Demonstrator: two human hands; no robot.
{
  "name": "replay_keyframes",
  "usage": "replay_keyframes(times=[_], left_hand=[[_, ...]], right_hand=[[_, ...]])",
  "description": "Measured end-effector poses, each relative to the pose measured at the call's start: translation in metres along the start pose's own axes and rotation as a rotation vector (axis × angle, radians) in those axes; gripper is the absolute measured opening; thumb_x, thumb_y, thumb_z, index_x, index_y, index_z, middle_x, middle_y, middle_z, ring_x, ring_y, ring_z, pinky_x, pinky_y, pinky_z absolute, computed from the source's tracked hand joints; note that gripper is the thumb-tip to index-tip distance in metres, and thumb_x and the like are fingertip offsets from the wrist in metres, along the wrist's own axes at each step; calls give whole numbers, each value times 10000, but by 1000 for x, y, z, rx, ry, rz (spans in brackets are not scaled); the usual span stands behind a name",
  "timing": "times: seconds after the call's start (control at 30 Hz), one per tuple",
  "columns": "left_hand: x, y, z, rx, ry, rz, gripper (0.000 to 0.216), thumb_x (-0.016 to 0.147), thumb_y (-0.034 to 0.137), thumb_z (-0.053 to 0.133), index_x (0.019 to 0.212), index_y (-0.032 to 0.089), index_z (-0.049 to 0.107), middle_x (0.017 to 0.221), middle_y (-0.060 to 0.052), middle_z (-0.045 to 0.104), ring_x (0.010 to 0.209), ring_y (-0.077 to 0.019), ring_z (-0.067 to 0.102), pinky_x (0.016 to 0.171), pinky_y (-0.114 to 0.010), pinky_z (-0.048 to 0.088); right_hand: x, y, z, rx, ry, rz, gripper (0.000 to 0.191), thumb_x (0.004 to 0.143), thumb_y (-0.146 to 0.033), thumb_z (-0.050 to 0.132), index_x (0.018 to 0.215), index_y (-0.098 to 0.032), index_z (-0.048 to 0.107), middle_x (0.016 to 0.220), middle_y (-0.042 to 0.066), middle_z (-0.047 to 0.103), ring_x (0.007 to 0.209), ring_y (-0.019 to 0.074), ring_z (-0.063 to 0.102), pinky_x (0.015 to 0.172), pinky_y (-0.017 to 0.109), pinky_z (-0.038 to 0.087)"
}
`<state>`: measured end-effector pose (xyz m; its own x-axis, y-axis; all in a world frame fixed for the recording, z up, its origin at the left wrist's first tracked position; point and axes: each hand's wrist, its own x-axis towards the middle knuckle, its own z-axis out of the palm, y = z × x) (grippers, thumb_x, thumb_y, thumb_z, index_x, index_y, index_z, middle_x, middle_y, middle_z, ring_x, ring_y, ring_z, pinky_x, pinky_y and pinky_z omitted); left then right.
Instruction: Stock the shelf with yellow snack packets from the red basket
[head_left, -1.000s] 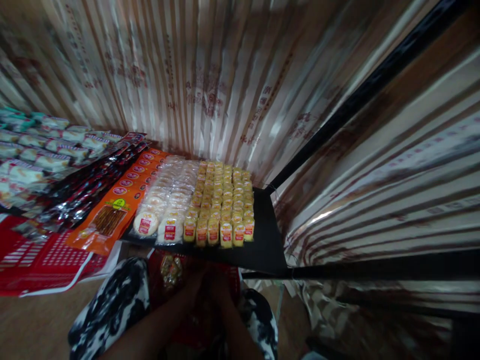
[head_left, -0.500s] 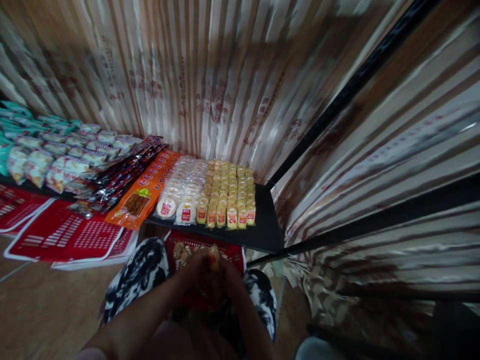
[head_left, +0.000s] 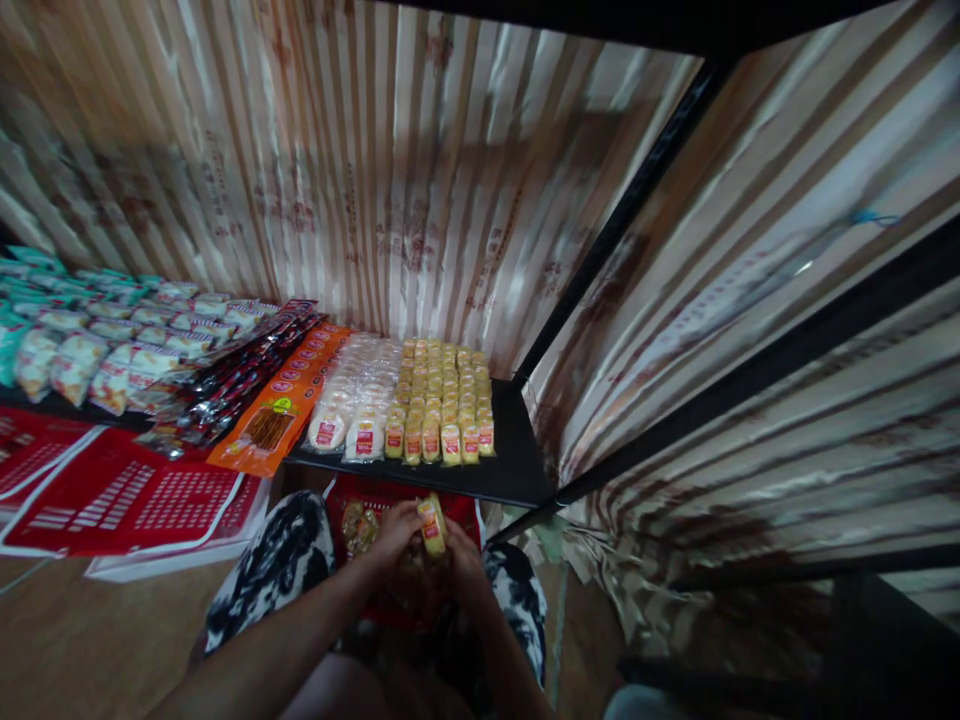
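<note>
A small yellow packaged snack cake (head_left: 432,527) with a red and white label is held upright between both hands. My left hand (head_left: 399,532) grips its left side, and my right hand (head_left: 462,552) is closed at its right side. Below them, a red basket (head_left: 480,515) between my knees holds loose wrapped snacks (head_left: 359,527), partly hidden by my hands and arms. Just beyond, rows of matching yellow snack cakes (head_left: 450,440) stand on a black shelf (head_left: 517,450).
White round packaged snacks (head_left: 365,436), an orange packet (head_left: 266,430), dark packets (head_left: 225,390) and white-and-green bags (head_left: 79,360) line the shelf leftward. More red baskets (head_left: 142,490) sit under it. Black metal posts (head_left: 622,230) and a striped cardboard-like backing (head_left: 420,200) bound the back and right.
The view has tilted and shifted slightly. The snack cake has come up between my hands, and its label now faces me more clearly.
</note>
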<state>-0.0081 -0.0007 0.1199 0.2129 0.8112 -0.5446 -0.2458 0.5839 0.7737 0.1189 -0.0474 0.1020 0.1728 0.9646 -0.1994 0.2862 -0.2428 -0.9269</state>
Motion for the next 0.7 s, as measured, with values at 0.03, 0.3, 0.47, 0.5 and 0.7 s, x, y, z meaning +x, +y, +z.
replay_keyframes(times=[0.03, 0.3, 0.47, 0.5, 0.7], left_hand=[[-1, 2, 4, 9, -1, 12, 224, 639, 169, 709, 840, 144, 615, 748, -10, 661, 636, -118, 614, 556, -190, 427], [-11, 21, 41, 43, -132, 175, 241, 678, 151, 661, 912, 131, 606, 827, -54, 675, 745, -164, 631, 648, -236, 473], [-10, 35, 68, 244, -146, 360, 220, 740, 57, 538, 938, 132, 598, 854, -50, 664, 776, -139, 619, 697, -216, 482], [-8, 36, 74, 288, -141, 401, 236, 741, 44, 525, 946, 135, 598, 862, -47, 662, 781, -135, 616, 702, -212, 481], [6, 43, 101, 559, -94, 632, 320, 733, 24, 508, 1004, 175, 589, 943, -21, 647, 827, -125, 609, 740, -228, 489]], right_hand=[[-2, -3, -3, 67, -10, 11, 542, 789, -443, 349, 1170, -147, 597, 1029, 107, 682, 899, 210, 649, 802, 313, 511], [-21, -35, -35, 191, 77, 31, 587, 767, -581, 449, 1147, -167, 618, 1122, 101, 652, 1023, 232, 610, 901, 329, 473], [-10, -32, -57, 80, 265, -131, 478, 744, -514, 553, 1068, -179, 657, 1095, 100, 645, 1015, 232, 598, 885, 332, 479], [-7, -32, -62, 38, 301, -167, 458, 745, -500, 554, 1054, -179, 663, 1078, 101, 647, 1008, 227, 597, 880, 327, 480], [13, -35, -83, -56, 394, -245, 450, 752, -456, 553, 1084, -168, 651, 971, 96, 666, 868, 203, 628, 771, 316, 517]])
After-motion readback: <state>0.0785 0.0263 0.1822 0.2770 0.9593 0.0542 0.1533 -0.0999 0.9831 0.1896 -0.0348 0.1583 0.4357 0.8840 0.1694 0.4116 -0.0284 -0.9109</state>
